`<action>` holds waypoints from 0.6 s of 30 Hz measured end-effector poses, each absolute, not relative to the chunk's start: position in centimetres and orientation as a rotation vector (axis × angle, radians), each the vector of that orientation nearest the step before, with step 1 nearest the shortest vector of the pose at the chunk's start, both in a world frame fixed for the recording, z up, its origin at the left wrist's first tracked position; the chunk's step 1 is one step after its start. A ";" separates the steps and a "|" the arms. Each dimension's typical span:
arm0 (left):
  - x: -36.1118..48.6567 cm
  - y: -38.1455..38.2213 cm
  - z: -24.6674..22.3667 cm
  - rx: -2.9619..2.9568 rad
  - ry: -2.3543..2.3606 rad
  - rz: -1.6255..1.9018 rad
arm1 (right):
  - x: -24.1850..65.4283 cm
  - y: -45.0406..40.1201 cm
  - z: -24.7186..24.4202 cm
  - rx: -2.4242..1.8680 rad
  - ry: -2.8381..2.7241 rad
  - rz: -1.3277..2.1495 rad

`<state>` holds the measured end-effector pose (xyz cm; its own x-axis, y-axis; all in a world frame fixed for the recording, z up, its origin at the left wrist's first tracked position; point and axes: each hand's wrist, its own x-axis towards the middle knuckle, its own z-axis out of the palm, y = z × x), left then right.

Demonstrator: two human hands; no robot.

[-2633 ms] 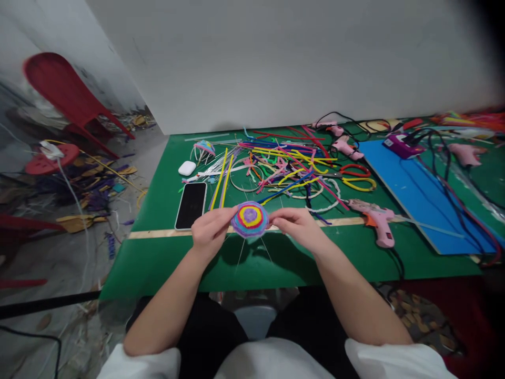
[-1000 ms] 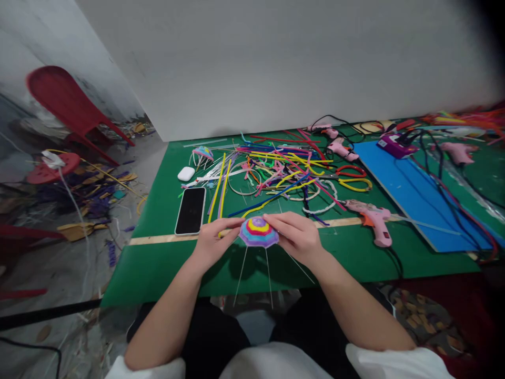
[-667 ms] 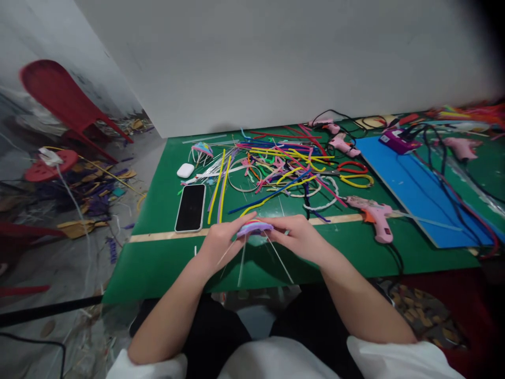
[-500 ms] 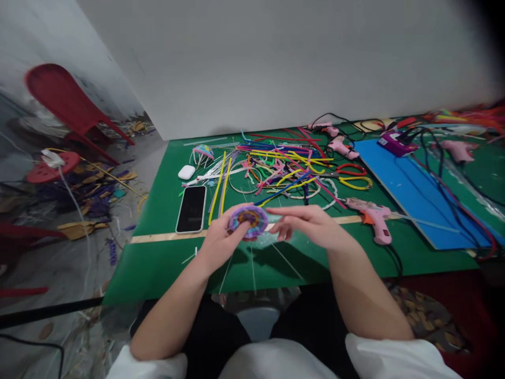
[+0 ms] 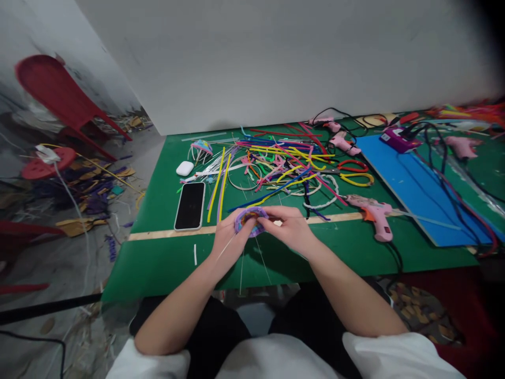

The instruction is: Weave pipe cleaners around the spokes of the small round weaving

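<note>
Between my hands is a small round woven disc (image 5: 248,221) with a purple rim, orange and blue inside, and thin stiff wires fanning out from it. My left hand (image 5: 231,237) is closed on its left side, thumb across the front. With thumb and fingers pinched together, my right hand (image 5: 290,226) grips the disc's right edge. Just beyond lie blue and yellow pipe cleaners (image 5: 272,193). Left of my hands a phone (image 5: 190,206) lies face up, with a white earbud case (image 5: 184,168) behind it.
A heap of coloured pipe cleaners (image 5: 280,158) spreads across the green table (image 5: 158,268). Scissors with red and yellow handles (image 5: 357,179) lie on the right, near a pink glue gun (image 5: 376,216). A blue board (image 5: 418,205) carries a purple power strip (image 5: 400,139) and cords.
My right hand has moved left and now grips the disc's edge, where before it pointed near it with fingers extended. The disc has shifted slightly right and turned, with its wires.
</note>
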<state>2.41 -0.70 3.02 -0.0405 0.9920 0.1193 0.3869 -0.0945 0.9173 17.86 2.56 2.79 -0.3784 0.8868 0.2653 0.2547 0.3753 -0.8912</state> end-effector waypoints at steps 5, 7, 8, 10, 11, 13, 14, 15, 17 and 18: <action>2.6 -1.0 2.5 1.596 1.532 1.089 | 17.9 2.6 2.7 -1.004 -1.890 0.951; 2.7 -1.1 2.4 1.610 1.548 1.079 | 17.8 2.5 2.7 -1.016 -1.898 0.902; 2.7 -1.1 2.4 1.620 1.557 1.077 | 17.8 2.5 2.6 -1.024 -1.904 0.883; 2.9 -1.2 2.3 1.642 1.575 1.078 | 17.7 2.4 2.6 -1.043 -1.913 0.861; 2.9 -1.2 2.2 1.653 1.586 1.080 | 17.6 2.4 2.5 -1.051 -1.917 0.854; 3.0 -1.3 2.1 1.683 1.622 1.082 | 17.6 2.4 2.4 -1.064 -1.925 0.834; 3.1 -1.4 2.0 1.705 1.641 1.080 | 17.5 2.4 2.3 -1.069 -1.927 0.820; 3.2 -1.4 1.9 1.729 1.659 1.078 | 17.5 2.4 2.2 -1.073 -1.928 0.807; 3.3 -1.5 1.8 1.772 1.687 1.072 | 17.4 2.4 2.0 -1.077 -1.920 0.795; 3.3 -1.6 1.7 1.783 1.699 1.070 | 17.4 2.5 1.9 -1.079 -1.913 0.796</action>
<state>3.34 -1.56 1.72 -0.0609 0.9728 0.2235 0.6214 -0.1383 0.7712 17.41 2.46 1.89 -0.3315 0.8859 0.3244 0.3943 0.4424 -0.8055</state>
